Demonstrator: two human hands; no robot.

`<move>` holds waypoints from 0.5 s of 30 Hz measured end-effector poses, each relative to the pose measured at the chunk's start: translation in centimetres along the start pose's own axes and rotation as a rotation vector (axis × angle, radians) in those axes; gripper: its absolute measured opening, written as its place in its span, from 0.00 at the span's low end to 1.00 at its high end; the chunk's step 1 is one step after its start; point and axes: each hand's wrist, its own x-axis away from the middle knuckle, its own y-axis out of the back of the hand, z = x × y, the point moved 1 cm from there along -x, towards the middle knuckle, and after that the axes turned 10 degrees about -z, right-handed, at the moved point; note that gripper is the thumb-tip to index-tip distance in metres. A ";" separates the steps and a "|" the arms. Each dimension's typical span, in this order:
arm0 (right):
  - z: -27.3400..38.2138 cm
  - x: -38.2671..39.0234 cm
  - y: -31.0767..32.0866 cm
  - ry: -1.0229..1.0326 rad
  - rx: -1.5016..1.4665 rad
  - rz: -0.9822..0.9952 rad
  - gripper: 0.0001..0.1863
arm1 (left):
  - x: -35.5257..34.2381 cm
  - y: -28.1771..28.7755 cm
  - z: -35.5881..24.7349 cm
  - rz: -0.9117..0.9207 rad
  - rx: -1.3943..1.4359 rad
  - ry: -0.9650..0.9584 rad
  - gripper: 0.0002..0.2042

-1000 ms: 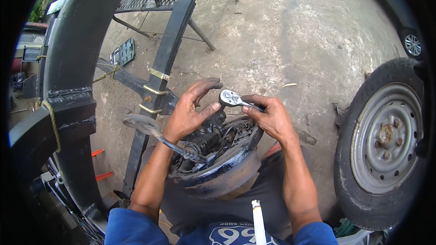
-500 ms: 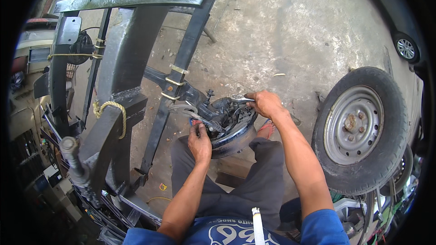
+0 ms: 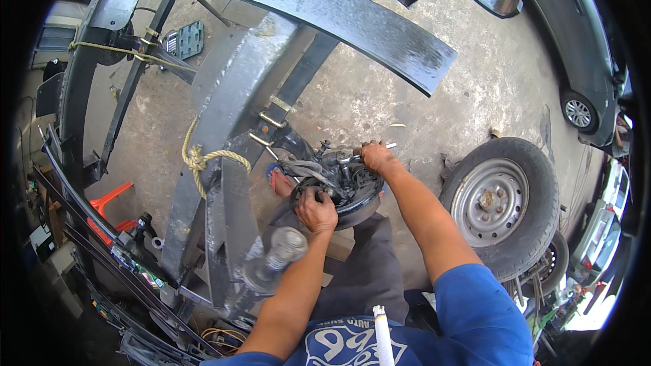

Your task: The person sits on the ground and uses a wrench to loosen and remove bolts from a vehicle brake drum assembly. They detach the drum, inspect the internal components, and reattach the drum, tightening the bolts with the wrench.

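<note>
My right hand [image 3: 378, 158] grips a chrome ratchet [image 3: 350, 161] over the dark, greasy brake assembly [image 3: 351, 193] at the end of an axle. My left hand [image 3: 317, 210] is closed on the near left of that assembly, its fingertips among the parts. A grey hose or bracket [image 3: 305, 168] arches over it. The axle [image 3: 297, 142] runs under a black bar with gold U-bolts [image 3: 272, 119]. A white cigarette [image 3: 382, 332] hangs just below the camera.
A steel frame [image 3: 224, 81] with a knotted rope [image 3: 196, 161] stands left, a flat bar [image 3: 380, 37] crossing overhead. A spare wheel [image 3: 494, 203] is right, cars [image 3: 583, 74] beyond. An orange plastic object [image 3: 108, 200] and tool case [image 3: 190, 41] lie left. A sandalled foot [image 3: 279, 181] is beside the assembly.
My head view has shifted, bringing more frame into sight. A second ago both hands were up around the ratchet; my left hand moved down onto the assembly and my right lowered the ratchet.
</note>
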 end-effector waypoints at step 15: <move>1.5 -1.6 -0.1 0.233 0.177 0.134 0.27 | 0.2 -0.2 0.4 -0.111 0.051 0.040 0.07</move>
